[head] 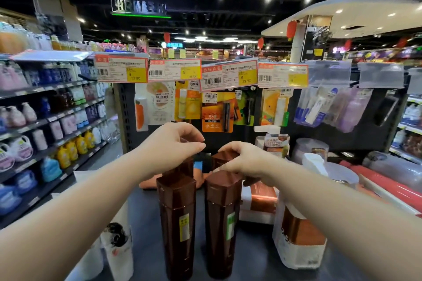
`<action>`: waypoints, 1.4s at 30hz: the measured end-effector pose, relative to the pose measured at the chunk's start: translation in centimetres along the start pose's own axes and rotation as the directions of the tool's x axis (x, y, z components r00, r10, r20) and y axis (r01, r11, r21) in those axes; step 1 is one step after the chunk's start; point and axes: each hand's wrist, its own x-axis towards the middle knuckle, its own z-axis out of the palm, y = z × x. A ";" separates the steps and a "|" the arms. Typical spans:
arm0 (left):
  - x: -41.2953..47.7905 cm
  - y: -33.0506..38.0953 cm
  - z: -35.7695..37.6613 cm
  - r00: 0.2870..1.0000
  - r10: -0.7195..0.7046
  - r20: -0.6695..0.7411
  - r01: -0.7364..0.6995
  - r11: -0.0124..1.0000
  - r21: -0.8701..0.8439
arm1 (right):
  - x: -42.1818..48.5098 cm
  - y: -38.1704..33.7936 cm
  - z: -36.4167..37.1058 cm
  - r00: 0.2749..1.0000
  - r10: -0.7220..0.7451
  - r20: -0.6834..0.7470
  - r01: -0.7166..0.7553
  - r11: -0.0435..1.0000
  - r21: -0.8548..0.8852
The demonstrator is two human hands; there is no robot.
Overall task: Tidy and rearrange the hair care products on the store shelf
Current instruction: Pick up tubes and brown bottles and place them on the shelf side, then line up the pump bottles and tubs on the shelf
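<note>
Four brown bottles stand in two rows on the dark shelf. The right hand curls its fingers round the cap of the rear right bottle. The left hand hangs over the rear left bottle, fingertips pinched; whether it grips cannot be told. The front left bottle and front right bottle stand untouched. White packs stand beside them, with price tags above.

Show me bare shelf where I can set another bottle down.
Bare dark shelf lies between the left front brown bottle and the white bottle, and between the right front brown bottle and the white-and-copper pack. Crowded around the rear brown bottle and the pump bottle.
</note>
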 end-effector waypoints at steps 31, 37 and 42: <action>-0.5 -1.7 -1.3 0.998 -0.065 0.028 0.057 0.973 0.224 | -1.5 -2.4 -0.8 0.960 -0.260 -0.103 0.221 0.932 -0.287; -4.4 -0.2 -1.6 1.000 0.012 0.028 -0.021 0.941 0.337 | -5.6 -2.6 -1.1 0.917 -0.399 -0.019 0.345 0.814 -0.467; -5.0 -1.2 -0.1 0.995 -0.026 0.099 -0.022 0.889 0.457 | -6.1 -1.4 0.9 0.934 -0.345 0.092 0.326 0.721 -0.611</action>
